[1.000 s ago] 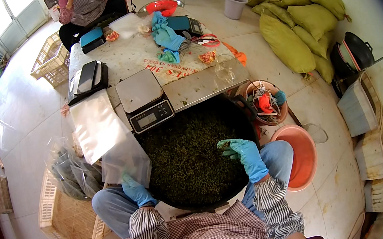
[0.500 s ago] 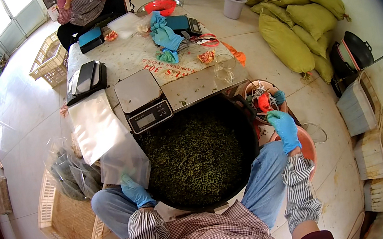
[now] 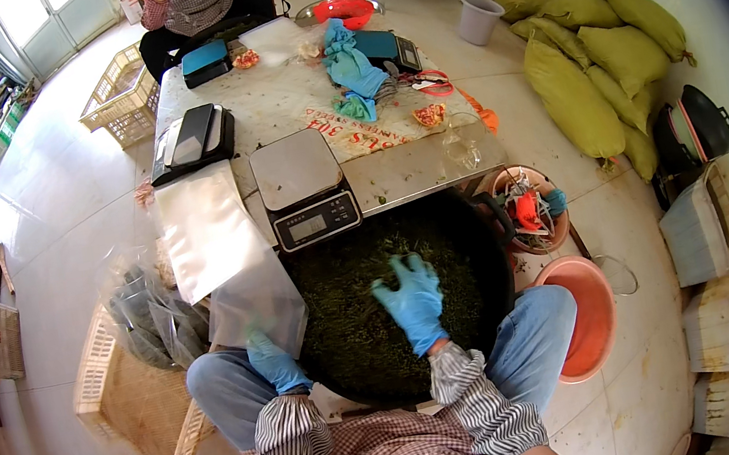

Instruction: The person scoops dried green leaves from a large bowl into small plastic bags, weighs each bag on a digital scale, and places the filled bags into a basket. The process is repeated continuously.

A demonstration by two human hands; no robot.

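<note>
My gloved left hand is closed on the lower edge of a clear plastic bag, to the left of a large black tub. Small green grains, like green peppercorns, fill the tub. My right hand, in a blue glove, is over the grains with its fingers spread and touching them; it holds nothing that shows. A digital scale with a bare metal plate stands at the table edge beyond the tub. More flat clear bags lie just left of it.
Past the tub is a low table with other scales, blue gloves and red-handled scissors. At right stand an orange bucket and a bin of scraps. A cream crate is at left. Another person sits opposite.
My right hand has moved left from beside the scrap bin into the black tub, and its fingers have spread. My left hand keeps its hold on the bag. The view has shifted slightly.
</note>
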